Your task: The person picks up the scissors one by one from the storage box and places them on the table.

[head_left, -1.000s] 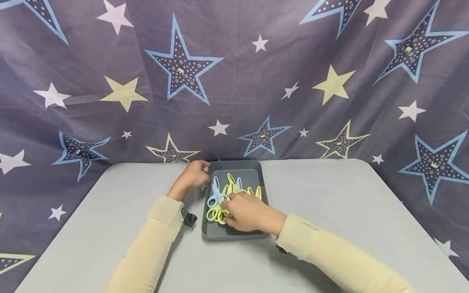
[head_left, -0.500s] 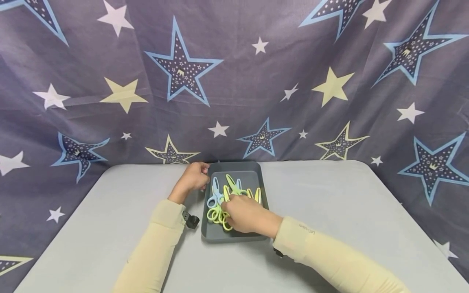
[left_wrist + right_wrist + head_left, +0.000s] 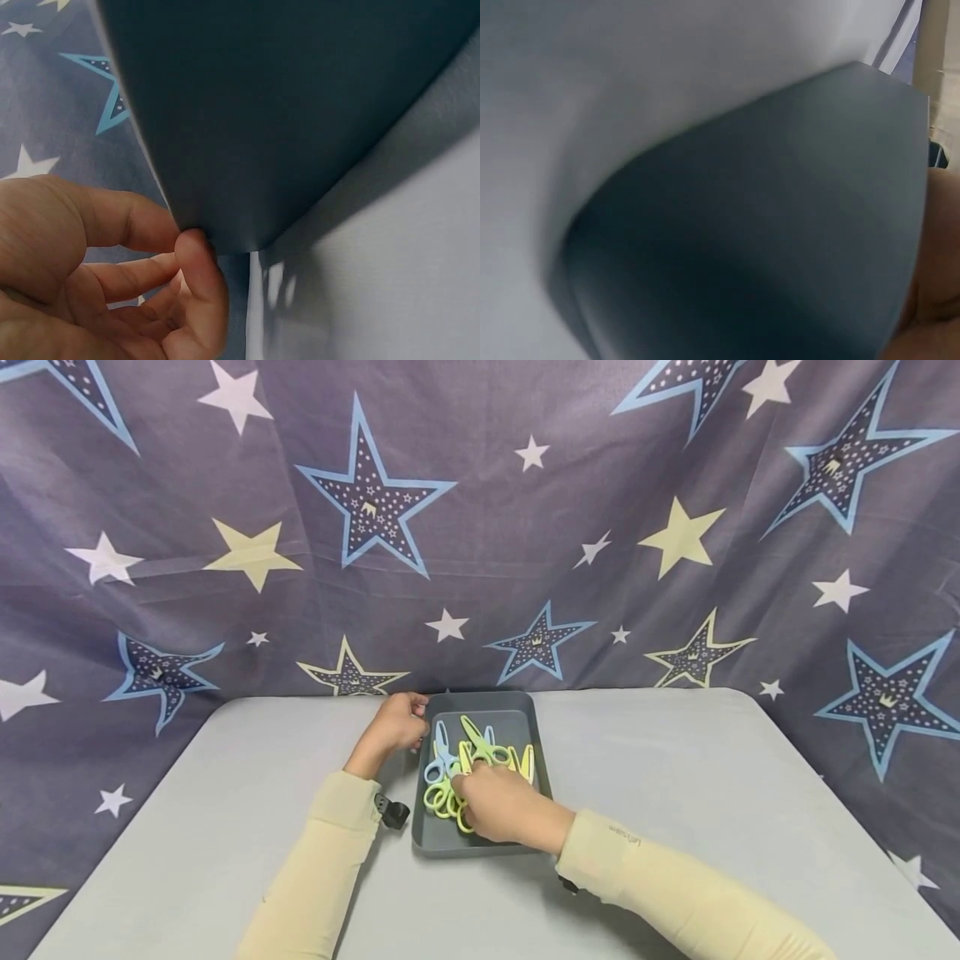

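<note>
A shallow dark grey tray (image 3: 442, 843) on the table holds several plastic scissors. Blue scissors (image 3: 441, 747) lie at its left side, and green scissors (image 3: 480, 743) lie across the middle. My left hand (image 3: 399, 720) is at the tray's far left corner, its thumb and finger pinching the rim in the left wrist view. Over the pile, my right hand (image 3: 498, 802) curls onto yellow-green scissors (image 3: 465, 820), one handle ring showing under its fingers; the fingertips are hidden. In the right wrist view the tray's outer wall (image 3: 780, 225) covers most of that hand.
More yellow scissors (image 3: 527, 762) show beyond the right hand, by the tray's right wall. The tray's far end is close to a star-patterned curtain (image 3: 480, 568) behind the table. Pale grey tabletop (image 3: 675, 777) extends to both sides.
My right hand has shifted slightly down and right, and the yellow-green scissors under it have turned, their ring shifting down and right. The left hand stays at the tray corner.
</note>
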Available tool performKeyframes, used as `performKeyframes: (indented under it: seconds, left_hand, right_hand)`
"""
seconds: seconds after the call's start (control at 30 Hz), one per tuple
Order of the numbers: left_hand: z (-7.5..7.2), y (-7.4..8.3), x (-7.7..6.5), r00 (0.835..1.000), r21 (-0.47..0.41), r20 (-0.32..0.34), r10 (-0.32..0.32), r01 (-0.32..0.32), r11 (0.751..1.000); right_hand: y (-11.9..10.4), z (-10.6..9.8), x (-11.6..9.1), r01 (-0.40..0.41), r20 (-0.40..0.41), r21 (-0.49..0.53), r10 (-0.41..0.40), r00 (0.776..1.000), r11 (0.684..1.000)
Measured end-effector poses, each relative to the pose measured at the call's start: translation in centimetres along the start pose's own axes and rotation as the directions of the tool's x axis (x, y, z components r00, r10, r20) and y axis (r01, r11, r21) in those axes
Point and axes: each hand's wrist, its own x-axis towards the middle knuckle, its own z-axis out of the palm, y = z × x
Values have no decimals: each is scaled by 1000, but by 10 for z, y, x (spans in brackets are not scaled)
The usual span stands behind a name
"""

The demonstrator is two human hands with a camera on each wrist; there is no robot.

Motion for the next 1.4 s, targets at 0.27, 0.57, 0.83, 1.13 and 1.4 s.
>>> performKeyframes:
  seconds: [0.27,0.57,0.83,1.13,1.4]
  left_hand:
    - [1,0,0,1000,-8,2,1,-1,1000]
    - [0,0,-1,1000,-13,-4,0,0,1000]
    - [0,-2,0,1000,-2,4,-1,1,1000]
    - [-1,0,-1,1000,-6,10,7,-7,1000]
    - [0,-2,0,1000,0,5,8,-8,1000]
  right_hand:
    - [-1,5,0,-35,8,-6,35,999,999]
    - [-4,9,-3,-79,-26,16,80,996,997]
    - [-4,7,-7,-79,-66,-9,78,995,997]
    - [1,0,-6,-6,-197,-19,2,980,1000]
    - [7,-9,-6,-19,-266,-76,-1,964,997]
